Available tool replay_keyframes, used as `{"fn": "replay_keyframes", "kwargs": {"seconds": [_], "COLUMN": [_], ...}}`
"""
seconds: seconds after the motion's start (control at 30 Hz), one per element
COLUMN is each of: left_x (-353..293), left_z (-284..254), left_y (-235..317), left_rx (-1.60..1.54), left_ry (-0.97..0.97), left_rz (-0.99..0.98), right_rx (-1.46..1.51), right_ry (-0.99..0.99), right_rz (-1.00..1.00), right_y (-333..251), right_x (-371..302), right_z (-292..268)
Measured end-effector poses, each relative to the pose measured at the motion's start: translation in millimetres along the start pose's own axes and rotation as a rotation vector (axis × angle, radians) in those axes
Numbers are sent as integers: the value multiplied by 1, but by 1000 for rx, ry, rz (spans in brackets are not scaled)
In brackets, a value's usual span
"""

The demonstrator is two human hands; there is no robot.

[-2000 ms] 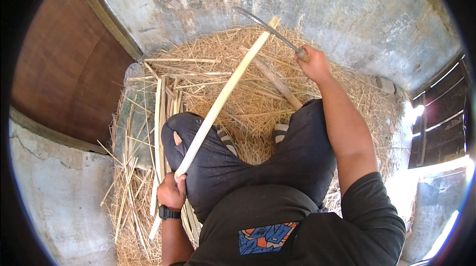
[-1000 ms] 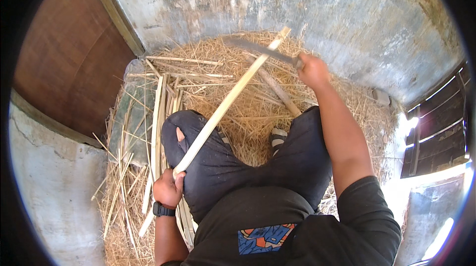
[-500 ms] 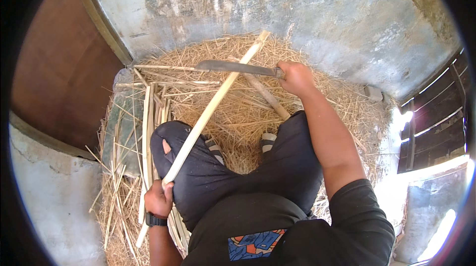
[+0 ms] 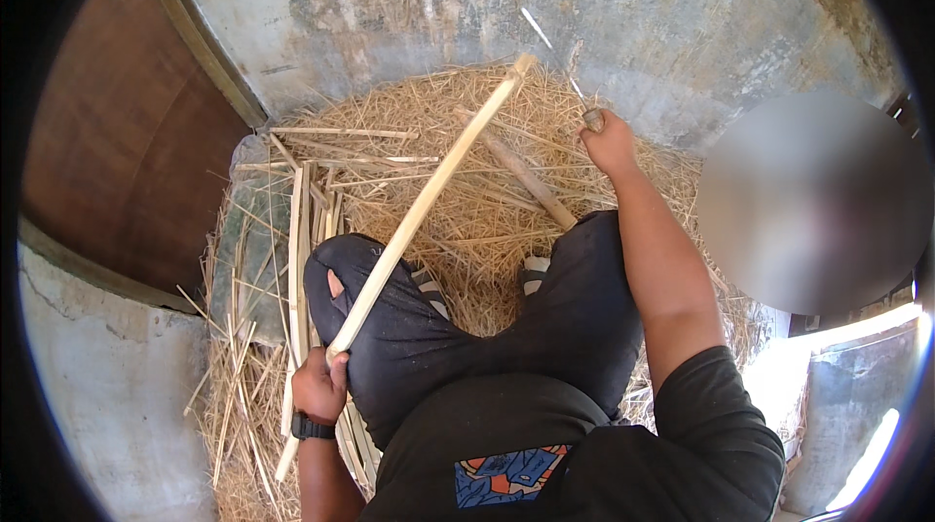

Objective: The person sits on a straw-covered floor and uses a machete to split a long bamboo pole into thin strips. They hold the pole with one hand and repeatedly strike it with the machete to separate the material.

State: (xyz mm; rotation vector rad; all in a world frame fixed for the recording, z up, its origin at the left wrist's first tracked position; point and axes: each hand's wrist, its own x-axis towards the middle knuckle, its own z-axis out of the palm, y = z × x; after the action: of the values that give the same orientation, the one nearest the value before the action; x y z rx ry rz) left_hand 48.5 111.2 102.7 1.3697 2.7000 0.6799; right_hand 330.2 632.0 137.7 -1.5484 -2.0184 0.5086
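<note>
My left hand (image 4: 319, 388), with a dark watch at its wrist, is closed round the near end of a pale split bamboo strip (image 4: 429, 193). The strip slants over my left thigh, its far end pointing up toward the wall. My right hand (image 4: 610, 142) grips the handle of a machete (image 4: 592, 119). Its blade is turned nearly edge-on, so only a thin bright line shows, raised to the right of the strip's far end and apart from it. Beyond my right knee a round stick (image 4: 526, 179) lies on the straw, passing behind the strip.
Several split bamboo strips (image 4: 298, 269) lie beside my left leg, next to a grey-green slab (image 4: 255, 249). Loose straw and shavings (image 4: 487, 274) cover the floor. A stained concrete wall (image 4: 429, 6) closes the far side; a brown panel (image 4: 127, 132) stands at left. A blurred round patch hides the right.
My right hand has lifted the machete off the bamboo strip and moved it up and to the right, turning the blade edge-on. My left hand keeps its hold on the strip, nearly still.
</note>
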Motion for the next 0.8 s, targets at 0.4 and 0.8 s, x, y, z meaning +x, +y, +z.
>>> {"fn": "replay_keyframes", "kwargs": {"seconds": [0.4,0.8], "left_x": [-7,9], "left_z": [3,-23], "left_y": [2,-1], "left_rx": [65,40], "left_ry": [5,47], "left_rz": [-63,4], "right_rx": [-26,18], "right_ry": [-328,-280], "right_rz": [-296,-192], "right_y": [-44,-40], "right_x": [-22,-17], "right_z": [14,-3]}}
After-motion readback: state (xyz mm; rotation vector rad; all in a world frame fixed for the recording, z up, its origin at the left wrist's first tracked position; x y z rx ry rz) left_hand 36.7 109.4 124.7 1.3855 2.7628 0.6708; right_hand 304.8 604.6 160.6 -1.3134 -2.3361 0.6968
